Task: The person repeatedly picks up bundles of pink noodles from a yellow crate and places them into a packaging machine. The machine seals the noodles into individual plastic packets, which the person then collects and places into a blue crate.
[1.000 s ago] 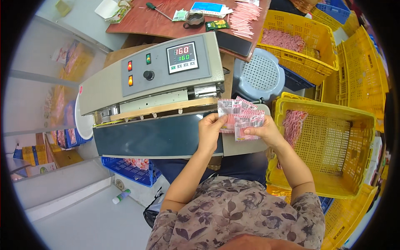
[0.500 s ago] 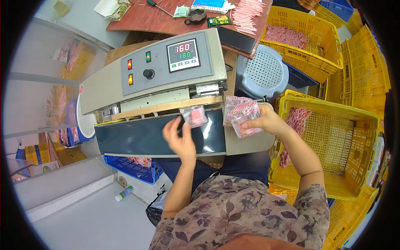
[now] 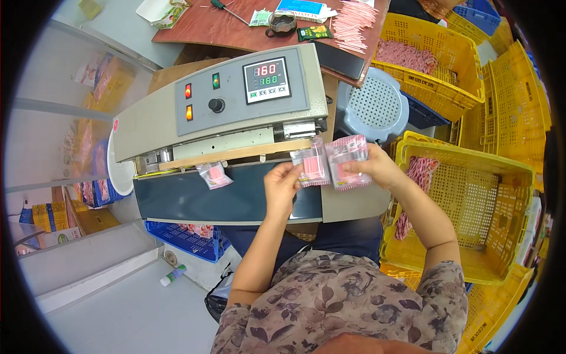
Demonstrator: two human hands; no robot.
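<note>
My left hand [image 3: 283, 184] pinches the lower left edge of a small clear packet [image 3: 311, 166] with pink sticks inside and pink striped ends. In my right hand [image 3: 377, 167] is a small bunch of like packets [image 3: 346, 150], gripped between thumb and fingers. Both hands are in front of the right end of a grey-green band sealing machine [image 3: 230, 154]. Farther left, another pink packet [image 3: 214, 176] hangs from the sealer's band line, its top edge in the slot and no hand on it. Its lower part lies over the machine's dark front plate [image 3: 247, 197].
A yellow crate [image 3: 471, 206] with pink sticks stands to the right, another yellow crate [image 3: 433, 74] behind it. A blue-grey stool [image 3: 372, 103] sits behind the machine's right end. Pink sticks [image 3: 354, 25] and a phone [image 3: 337, 61] lie on the red-brown table. A blue basket [image 3: 183, 239] stands below left.
My left hand has let go of a packet at the sealer, and that packet has travelled left along the band. The hand has moved right and pinches another packet beside my right hand's bunch.
</note>
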